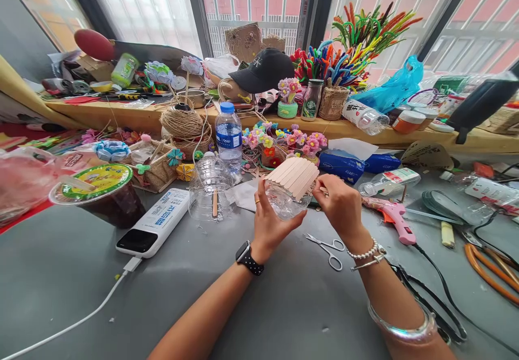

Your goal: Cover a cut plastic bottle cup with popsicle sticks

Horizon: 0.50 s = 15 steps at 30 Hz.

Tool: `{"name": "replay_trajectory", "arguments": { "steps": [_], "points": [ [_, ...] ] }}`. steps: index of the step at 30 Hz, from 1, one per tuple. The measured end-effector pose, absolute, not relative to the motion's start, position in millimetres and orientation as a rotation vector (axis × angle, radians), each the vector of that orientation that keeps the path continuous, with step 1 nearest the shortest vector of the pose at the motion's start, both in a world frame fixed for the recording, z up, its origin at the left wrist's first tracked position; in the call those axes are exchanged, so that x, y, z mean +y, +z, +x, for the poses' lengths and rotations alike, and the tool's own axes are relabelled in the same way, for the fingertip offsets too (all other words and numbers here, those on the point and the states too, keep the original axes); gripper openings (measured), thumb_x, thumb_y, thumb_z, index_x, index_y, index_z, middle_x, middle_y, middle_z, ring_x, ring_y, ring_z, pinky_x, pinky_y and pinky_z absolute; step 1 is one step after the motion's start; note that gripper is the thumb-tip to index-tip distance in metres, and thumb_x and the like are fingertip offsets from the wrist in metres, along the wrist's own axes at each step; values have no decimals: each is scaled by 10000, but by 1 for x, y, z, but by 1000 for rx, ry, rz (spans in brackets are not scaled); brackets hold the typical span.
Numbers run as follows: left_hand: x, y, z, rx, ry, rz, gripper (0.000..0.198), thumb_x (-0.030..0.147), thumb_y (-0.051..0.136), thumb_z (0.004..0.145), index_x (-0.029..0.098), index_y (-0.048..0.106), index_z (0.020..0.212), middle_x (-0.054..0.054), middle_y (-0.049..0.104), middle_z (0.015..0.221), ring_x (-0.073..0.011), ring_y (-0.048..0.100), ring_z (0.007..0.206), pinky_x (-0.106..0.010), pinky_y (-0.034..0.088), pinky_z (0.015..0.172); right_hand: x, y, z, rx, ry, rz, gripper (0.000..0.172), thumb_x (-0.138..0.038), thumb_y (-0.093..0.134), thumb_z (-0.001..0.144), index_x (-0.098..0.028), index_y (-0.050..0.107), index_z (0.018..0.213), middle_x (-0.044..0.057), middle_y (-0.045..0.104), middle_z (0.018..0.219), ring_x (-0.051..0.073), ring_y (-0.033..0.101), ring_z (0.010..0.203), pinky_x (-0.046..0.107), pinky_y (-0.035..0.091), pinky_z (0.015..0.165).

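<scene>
fingers cradle a stick-covered plastic piece.

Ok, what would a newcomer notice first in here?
Probably the bushy bunch of multicoloured fuzzy stems at the back, right of centre. Next, the row of pale wooden craft sticks on the clear plastic piece in the left hand, near the middle, and the pink glue gun on the grey table to the right.

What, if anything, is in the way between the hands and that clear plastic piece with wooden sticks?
Nothing visible. The left hand already cups the clear plastic piece, and the right hand is at the right edge of the wooden sticks. The scissors lie nearer the wearer, not between.
</scene>
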State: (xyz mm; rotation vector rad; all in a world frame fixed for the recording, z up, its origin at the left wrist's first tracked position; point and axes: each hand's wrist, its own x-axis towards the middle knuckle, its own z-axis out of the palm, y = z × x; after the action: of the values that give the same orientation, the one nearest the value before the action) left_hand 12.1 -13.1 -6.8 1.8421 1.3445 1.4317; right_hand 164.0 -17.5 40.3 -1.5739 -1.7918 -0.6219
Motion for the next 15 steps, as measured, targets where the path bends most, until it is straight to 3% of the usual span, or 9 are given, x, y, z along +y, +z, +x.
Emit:
{"name": "replay_trajectory", "arguments": {
  "steps": [8, 15],
  "points": [
    [-10, -11, 11, 1313, 1438, 1782, 1052, 454, 693, 548, 214, 29, 1329, -183, 269, 1334, -300, 344, 1206, -474, 328, 953, -24, 57, 175, -1888, -489, -1517, 216, -219, 428, 824, -171, 635, 868, 26, 670, 782, 134, 588, 672, 224, 353, 542],
    [-12, -9, 12, 1353, 1456, 1837, 1055, 472, 689, 544, 213, 31, 1327, -179, 269, 1321, -293, 332, 1210, -472, 320, 960, -27, 58, 165, -1936, -720, -1621, 183, -174, 476, 808, -178, 648, 869, 12, 648, 765, 109, 552, 564, 222, 295, 460]
  ]
}}
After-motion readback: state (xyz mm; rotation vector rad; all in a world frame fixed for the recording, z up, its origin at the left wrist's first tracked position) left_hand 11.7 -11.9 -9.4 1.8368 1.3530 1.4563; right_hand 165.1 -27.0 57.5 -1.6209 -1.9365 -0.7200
